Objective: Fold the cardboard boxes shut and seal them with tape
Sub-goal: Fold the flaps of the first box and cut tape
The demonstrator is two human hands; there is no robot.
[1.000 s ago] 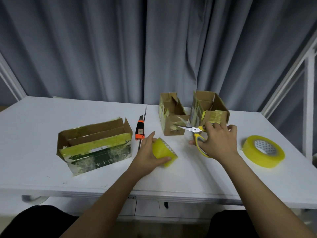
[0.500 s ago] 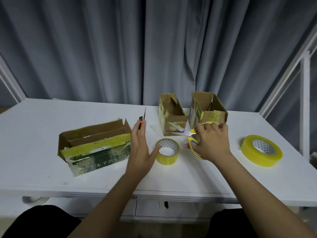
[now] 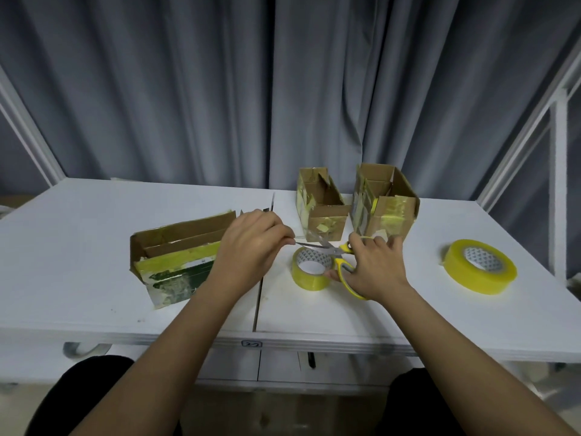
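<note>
Scissors (image 3: 338, 256) with yellow handles sit in the right hand (image 3: 375, 269), its fingers curled through the loops. The blades are open a little and point left, above a small roll of yellow tape (image 3: 309, 272) that lies flat on the white bench (image 3: 78, 247). The left hand (image 3: 251, 247) is held above the bench with its fingers pinched together near the blade tips; what it pinches is too thin to see.

Three cardboard boxes are on the bench, all with their tops open. The long box (image 3: 176, 256) lies at the left, partly behind the left hand, with green print and yellow tape on its side; the print is too blurry to read. Two small boxes (image 3: 320, 215) (image 3: 386, 206) stand side by side at the back, patched with old tape. A bigger roll of yellow tape (image 3: 479, 265) lies flat at the right, well apart from the hands.

A small tag (image 3: 251, 343) on the front edge of the bench seems to say "22".
</note>
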